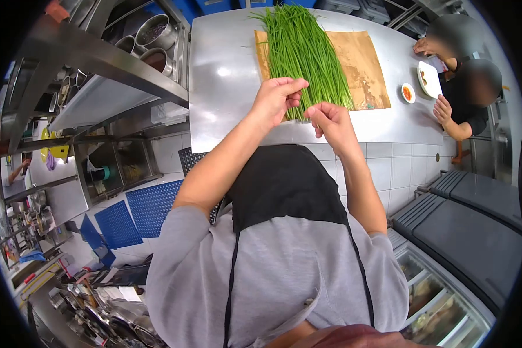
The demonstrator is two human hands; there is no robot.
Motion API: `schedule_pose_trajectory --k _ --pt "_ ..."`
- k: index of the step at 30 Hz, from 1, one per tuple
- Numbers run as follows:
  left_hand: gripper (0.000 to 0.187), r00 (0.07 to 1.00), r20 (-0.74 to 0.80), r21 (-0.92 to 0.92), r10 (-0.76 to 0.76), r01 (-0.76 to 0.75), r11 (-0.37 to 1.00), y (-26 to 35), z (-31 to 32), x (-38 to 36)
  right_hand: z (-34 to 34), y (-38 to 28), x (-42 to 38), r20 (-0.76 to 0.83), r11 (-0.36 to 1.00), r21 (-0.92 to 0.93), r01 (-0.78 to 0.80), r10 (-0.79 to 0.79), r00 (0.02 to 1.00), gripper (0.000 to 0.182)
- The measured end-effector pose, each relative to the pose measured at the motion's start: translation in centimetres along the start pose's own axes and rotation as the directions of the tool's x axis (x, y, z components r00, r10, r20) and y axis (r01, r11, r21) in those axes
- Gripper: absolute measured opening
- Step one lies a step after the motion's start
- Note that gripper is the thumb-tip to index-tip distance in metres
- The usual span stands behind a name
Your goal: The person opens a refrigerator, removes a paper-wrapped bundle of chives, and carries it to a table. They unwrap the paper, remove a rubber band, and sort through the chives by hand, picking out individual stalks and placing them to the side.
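Metal table (223, 98): stretching from left to right ahead of the black apron (281, 185), with bright glare on the left part.
Grey lids (452, 232): at right, low beside the table, above a clear-topped case (441, 301) on the near side.
Two other people (475, 110): at the far right end of the table, with one hand (442, 109) just beside a white dish and another (426, 46) near the far edge.
Brown paper (359, 69): flat on the table, stained and creased, showing mostly to the right of the greens.
Long greens (307, 58): heaped lengthwise on the left part of the paper, running from near to far, with loose tips reaching past the far edge of the paper.
Blue mats (151, 206): on the floor tiles at left.
Metal pots (156, 33): grouped on the left rack, with dark contents in the far one.
Left hand (279, 100): over the near part of the greens, with fingers curled and narrow; cannot tell of anything thin in the pinch.
Right hand (332, 123): at the near right edge of the greens, with thumb and forefinger drawn narrow; cannot tell of any single stalk between.
White dish (429, 79): at right, with a little food inside.
Small bowl (408, 93): left of the dish, holding something orange-red.
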State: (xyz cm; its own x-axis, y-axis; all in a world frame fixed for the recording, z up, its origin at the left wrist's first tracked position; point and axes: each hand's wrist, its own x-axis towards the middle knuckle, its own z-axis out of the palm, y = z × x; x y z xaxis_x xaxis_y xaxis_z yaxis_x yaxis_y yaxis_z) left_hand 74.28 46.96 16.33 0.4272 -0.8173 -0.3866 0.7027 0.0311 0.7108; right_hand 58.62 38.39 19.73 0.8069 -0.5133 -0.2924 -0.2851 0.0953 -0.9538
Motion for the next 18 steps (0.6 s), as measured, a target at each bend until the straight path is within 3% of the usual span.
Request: schedule_pose_trajectory --k 5,12,13,15,17,18 --pt "0.013 0.999 0.025 -0.109 -0.029 0.031 0.994 1.1 -2.5 3.5 -1.9 -0.2 -2.3 0.0 0.998 -0.054 -0.042 0.042 0.999 0.018" --pt "0.012 0.96 -0.237 0.083 0.151 -0.135 0.987 6.7 -6.1 9.4 -6.6 0.2 -6.4 -0.016 0.995 -0.075 -0.069 0.068 0.998 0.018" --pt "0.013 0.928 -0.31 0.143 0.205 -0.168 0.975 7.4 -7.0 10.3 -7.1 0.2 -7.0 -0.011 0.994 -0.075 -0.077 0.077 0.997 0.018" --pt "0.015 0.757 -0.515 0.304 0.403 -0.279 0.911 8.7 -9.3 11.7 -7.7 0.3 -7.4 -0.002 0.993 -0.076 -0.089 0.089 0.996 0.018" --pt "0.022 0.529 -0.537 0.535 0.658 -0.389 0.75 9.5 -12.3 12.6 -8.0 0.5 -7.6 0.008 0.992 -0.078 -0.097 0.098 0.995 0.018" --pt "0.021 0.505 -0.522 0.544 0.688 -0.424 0.724 10.0 -12.4 11.7 -7.9 0.5 -7.3 -0.016 0.993 -0.08 -0.089 0.088 0.996 0.018"
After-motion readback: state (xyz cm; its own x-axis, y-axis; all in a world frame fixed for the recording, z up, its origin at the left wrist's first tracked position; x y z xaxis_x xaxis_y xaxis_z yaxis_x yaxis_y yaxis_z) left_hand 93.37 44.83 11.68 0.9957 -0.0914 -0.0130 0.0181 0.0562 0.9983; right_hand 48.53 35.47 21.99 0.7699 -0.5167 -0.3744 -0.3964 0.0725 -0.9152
